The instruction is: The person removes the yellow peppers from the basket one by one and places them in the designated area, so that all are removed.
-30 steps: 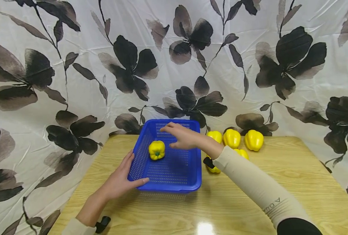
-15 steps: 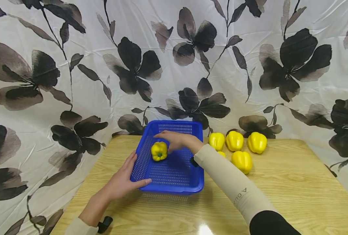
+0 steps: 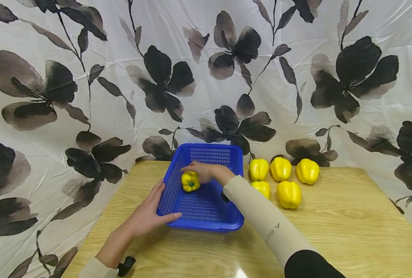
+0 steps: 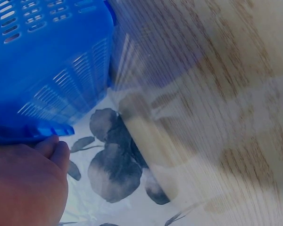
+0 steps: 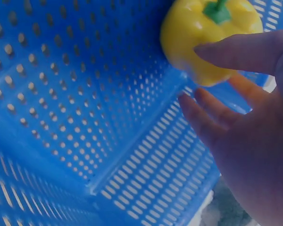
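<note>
A blue slatted plastic basket (image 3: 209, 226) stands on the table, tilted a little in the head view. My left hand (image 3: 144, 214) holds its near-left corner, thumb over the front rim and fingers along the left side; in the left wrist view the fingers (image 4: 54, 150) bend at the rim. Inside the basket is a yellow bell pepper (image 3: 190, 182) with a green stem. My right hand (image 3: 204, 172) reaches in and grips this pepper from its right. In the right wrist view the thumb lies across the pepper (image 5: 191, 33), and the other fingers go round its far side.
Several more yellow bell peppers, among them a front one (image 3: 289, 194) and a far-right one (image 3: 307, 171), sit on the wooden table (image 3: 348, 216) right of the basket. A floral cloth (image 3: 192, 92) hangs behind the table.
My right hand has moved left and down inside the basket and closed round the pepper. The left hand has kept its hold on the basket. The head view has shifted slightly.
</note>
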### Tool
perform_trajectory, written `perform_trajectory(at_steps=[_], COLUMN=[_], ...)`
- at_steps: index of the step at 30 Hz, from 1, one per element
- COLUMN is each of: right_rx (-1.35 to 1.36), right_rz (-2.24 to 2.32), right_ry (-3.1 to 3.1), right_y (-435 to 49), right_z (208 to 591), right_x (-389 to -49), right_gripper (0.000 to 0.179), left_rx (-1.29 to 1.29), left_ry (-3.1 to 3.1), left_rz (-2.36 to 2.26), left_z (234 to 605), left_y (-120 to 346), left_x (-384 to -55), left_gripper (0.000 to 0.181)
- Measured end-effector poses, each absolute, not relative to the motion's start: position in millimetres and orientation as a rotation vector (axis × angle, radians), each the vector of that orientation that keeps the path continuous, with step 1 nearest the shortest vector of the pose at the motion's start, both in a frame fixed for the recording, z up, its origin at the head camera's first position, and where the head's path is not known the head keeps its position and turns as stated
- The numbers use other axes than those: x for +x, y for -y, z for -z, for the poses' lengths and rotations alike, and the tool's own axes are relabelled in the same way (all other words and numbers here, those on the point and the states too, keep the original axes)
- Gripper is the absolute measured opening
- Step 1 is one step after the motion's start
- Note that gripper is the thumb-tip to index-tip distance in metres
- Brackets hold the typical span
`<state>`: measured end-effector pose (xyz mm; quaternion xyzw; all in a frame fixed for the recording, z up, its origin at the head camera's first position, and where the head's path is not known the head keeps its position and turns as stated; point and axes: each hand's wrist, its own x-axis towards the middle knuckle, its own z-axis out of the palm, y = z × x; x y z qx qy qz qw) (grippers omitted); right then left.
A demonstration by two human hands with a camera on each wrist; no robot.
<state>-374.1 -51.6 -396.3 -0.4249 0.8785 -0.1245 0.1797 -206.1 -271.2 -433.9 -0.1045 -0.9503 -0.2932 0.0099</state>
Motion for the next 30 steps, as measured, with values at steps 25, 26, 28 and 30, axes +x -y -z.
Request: perform_trajectory(at_steps=[25, 26, 28, 30], right_rx=[-1.063, -1.078, -1.093, -1.089], right_rz=[0.402, 0.404, 0.407, 0.423], right_ry=[-2.638, -2.642, -2.643, -2.637], right_y=[47.3, 47.7, 48.4, 49.1], right_z=[394.7, 394.6, 394.1, 394.3], right_x=[-371.3, -371.5, -371.4, -371.4], right_gripper=[0.066, 0.064, 0.062, 0.061], left_rx=[-0.322, -0.322, -0.319, -0.314], left_ry=[2.966, 2.966, 2.97, 2.974], left_rz=[0.931, 0.932, 0.927, 0.922], left_z=[432.7, 432.5, 432.5, 432.8], left_y=[271.0, 270.9, 270.7, 270.7], left_x=[-206.5, -206.3, -206.1, -205.9], left_gripper=[0.118, 0.118, 0.118, 0.119])
